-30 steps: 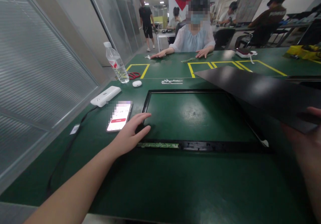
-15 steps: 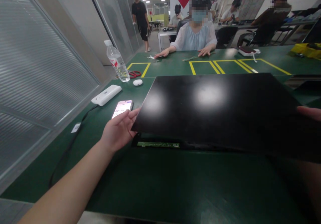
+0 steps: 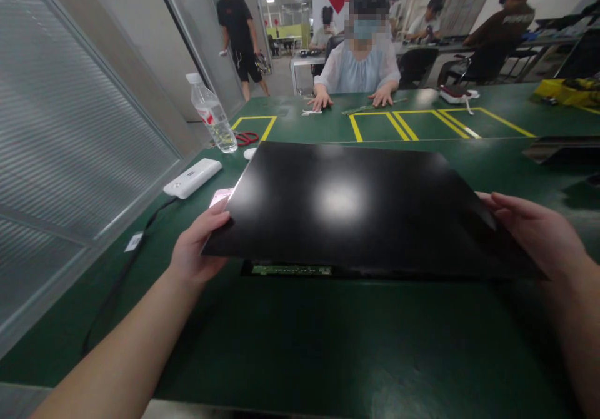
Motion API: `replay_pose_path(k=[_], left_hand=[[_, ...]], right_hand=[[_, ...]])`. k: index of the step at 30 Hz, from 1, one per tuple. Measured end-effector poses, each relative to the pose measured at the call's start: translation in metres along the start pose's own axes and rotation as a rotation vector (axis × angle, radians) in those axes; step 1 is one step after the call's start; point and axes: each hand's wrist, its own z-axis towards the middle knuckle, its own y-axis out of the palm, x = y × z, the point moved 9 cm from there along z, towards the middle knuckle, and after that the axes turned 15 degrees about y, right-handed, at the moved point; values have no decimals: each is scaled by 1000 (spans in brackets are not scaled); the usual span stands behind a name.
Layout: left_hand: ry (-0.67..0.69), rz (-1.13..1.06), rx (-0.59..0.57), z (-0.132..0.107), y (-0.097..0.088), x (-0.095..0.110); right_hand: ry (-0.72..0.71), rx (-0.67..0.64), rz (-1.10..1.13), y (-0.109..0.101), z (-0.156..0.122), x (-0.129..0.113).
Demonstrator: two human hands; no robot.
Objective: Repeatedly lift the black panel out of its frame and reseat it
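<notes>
A thin, glossy black screen panel [image 3: 290,212] is held up level above the green table, with ceiling lights mirrored in it. My left hand [image 3: 199,244] grips its left edge, thumb on top and fingers beneath. On the opposite edge, my right hand [image 3: 539,231] is closed too, its fingers partly behind the panel. Below the near edge shows a narrow green circuit board [image 3: 290,270] on a dark piece that lies on the table; the panel hides most of that piece. A phone [image 3: 220,197] lies partly covered beside my left hand.
To the left stand a water bottle [image 3: 213,116] and a white power bank [image 3: 193,179] with a black cable. Red scissors [image 3: 247,137] lie near the bottle. Across the table [image 3: 300,344], a masked person [image 3: 363,69] rests both hands on the surface. Dark pieces [image 3: 562,150] lie at right.
The panel has shifted left in my hands and now hides much of the phone. My right hand has come into fuller view on its edge. The person opposite has moved a hand inward.
</notes>
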Motion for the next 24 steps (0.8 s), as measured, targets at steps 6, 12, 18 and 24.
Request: replay_pose_path(k=[6,12,18,24], left_hand=[[45,52,87,3,-15,1],[23,67,124,4,-18,-1],[32,85,199,5,-29,0],[55,112,68,7,-10,-2]], right_hand=[[180,15,182,-2,4,19],[96,125,157,-12,5,9],[85,89,148,-6,2,9],[69,208,69,-13,-1,6]])
